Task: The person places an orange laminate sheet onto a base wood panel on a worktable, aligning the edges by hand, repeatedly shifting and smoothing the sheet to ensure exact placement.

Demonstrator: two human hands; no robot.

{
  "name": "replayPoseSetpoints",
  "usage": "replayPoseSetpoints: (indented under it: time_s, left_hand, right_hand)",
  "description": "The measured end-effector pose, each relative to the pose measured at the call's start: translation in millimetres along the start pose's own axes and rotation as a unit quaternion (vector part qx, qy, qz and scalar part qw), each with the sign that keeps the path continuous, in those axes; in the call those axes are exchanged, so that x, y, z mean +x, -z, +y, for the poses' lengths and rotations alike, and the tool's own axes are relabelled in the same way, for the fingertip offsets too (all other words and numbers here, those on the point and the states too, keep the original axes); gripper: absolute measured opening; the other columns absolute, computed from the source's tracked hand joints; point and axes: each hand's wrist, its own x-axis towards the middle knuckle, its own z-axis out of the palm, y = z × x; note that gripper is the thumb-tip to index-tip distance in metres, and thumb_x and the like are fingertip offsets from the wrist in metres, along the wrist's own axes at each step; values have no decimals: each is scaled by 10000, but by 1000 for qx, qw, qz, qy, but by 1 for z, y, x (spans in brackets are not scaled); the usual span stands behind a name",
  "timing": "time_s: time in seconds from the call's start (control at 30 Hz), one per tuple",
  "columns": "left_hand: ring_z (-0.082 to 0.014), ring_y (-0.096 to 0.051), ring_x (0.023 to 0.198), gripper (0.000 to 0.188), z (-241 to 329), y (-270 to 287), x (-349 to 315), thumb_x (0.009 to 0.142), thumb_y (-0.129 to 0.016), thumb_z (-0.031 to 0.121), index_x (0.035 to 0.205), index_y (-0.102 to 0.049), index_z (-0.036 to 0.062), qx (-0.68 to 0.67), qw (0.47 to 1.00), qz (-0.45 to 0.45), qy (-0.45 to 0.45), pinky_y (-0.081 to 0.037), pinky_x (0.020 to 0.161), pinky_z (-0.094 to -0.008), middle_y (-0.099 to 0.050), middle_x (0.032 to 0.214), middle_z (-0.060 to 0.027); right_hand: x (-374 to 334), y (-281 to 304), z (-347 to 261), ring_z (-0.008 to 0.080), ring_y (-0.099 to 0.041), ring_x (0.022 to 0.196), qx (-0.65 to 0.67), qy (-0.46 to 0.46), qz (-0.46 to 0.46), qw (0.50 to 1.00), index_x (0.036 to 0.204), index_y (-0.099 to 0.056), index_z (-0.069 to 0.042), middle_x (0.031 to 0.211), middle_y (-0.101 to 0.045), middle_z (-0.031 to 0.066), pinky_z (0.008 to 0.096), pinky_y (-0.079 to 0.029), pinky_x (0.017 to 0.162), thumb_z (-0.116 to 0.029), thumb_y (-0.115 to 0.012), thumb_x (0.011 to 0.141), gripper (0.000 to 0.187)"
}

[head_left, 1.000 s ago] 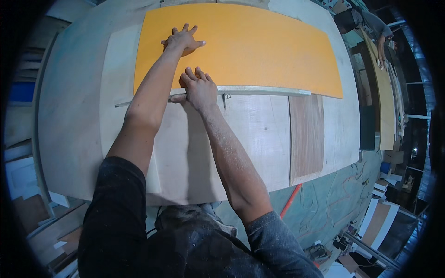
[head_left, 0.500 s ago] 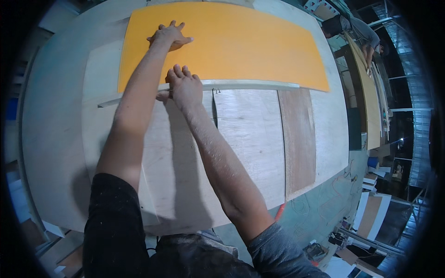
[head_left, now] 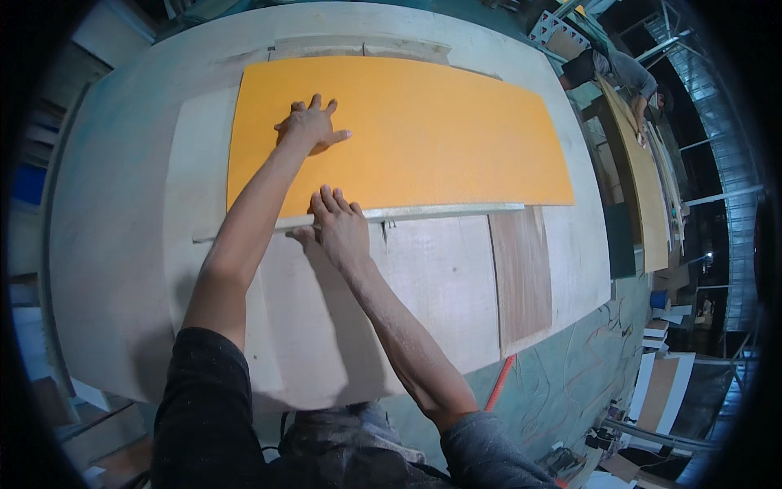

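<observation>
A large orange sheet (head_left: pixel 440 134) lies flat across the worktable. My left hand (head_left: pixel 312 130) rests on its left part, palm down with the fingers spread. Along the sheet's near edge runs a long, thin, pale strip (head_left: pixel 444 211). My right hand (head_left: pixel 342 232) grips this strip left of its middle, the fingers reaching over it onto the sheet and the thumb on the near side. Part of the strip's left portion is hidden by my left forearm. Nearer to me are pale wooden boards (head_left: pixel 436 285) and a brown wood-grained board (head_left: pixel 521 277).
Thin planks (head_left: pixel 358 47) lie beyond the orange sheet on the large pale tabletop (head_left: pixel 106 204). At the far right another person (head_left: pixel 623 73) bends over long boards (head_left: pixel 631 163). A red hose (head_left: pixel 499 383) and loose cables (head_left: pixel 562 359) lie on the green floor.
The orange sheet, strip and both hands now appear lower in the picture, and more of the far planks shows. Both hands keep about the same places on the sheet and strip.
</observation>
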Motion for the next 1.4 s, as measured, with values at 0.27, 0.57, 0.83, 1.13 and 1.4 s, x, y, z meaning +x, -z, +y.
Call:
replayPoseSetpoints:
  time_s: [0.27, 0.57, 0.83, 1.13, 1.4]
  left_hand:
    - [-539, -300, 1474, 977, 30, -54, 45, 890, -606, 755, 1668, -241, 290, -4, 998, 0, -59, -522, 916, -789, -153, 1741, -101]
    - [-536, -312, 1457, 981, 34, -79, 85, 910, -586, 751, 1666, -245, 228, 27, 993, -8, -115, -603, 808, -707, -174, 1726, -154]
    - [-489, -331, 1479, 934, 34, -70, 103, 924, -607, 707, 1653, -301, 210, -10, 992, 42, -121, -542, 906, -701, -210, 1725, -158]
    - [-399, -561, 1332, 605, -61, -126, 26, 981, -658, 403, 1436, -560, 15, -202, 946, 253, 7, -448, 1101, -510, -586, 1438, -234]
    - [-469, -691, 1053, 472, -72, -151, 1, 1052, -519, 501, 1112, -682, 63, -206, 960, 69, 178, -525, 872, -599, -743, 1067, -232]
  right_hand:
    - [-4, -40, 48, 361, -507, 1432, 27, -59, -76, 995, 1433, -553, 6, 1542, -530, 220, 422, -460, 1046, -656, -701, 849, 895]
    - [3, -83, 68, 324, -505, 1439, -4, -79, -87, 993, 1471, -546, -23, 1564, -519, 183, 395, -470, 1021, -514, -727, 869, 797]
    - [39, -75, 87, 331, -545, 1401, 3, -60, -76, 995, 1416, -592, -30, 1515, -564, 182, 425, -498, 1008, -500, -734, 888, 721]
    - [-39, 21, 348, 380, -681, 1024, -54, -336, 330, 880, 1073, -723, 18, 1053, -722, 224, 455, -527, 922, -258, -744, 944, 305]
    - [-112, 65, 608, 271, -692, 1059, 551, -548, 386, 496, 1356, -566, 44, 1188, -702, 138, 399, -582, 881, -275, -663, 1034, 464]
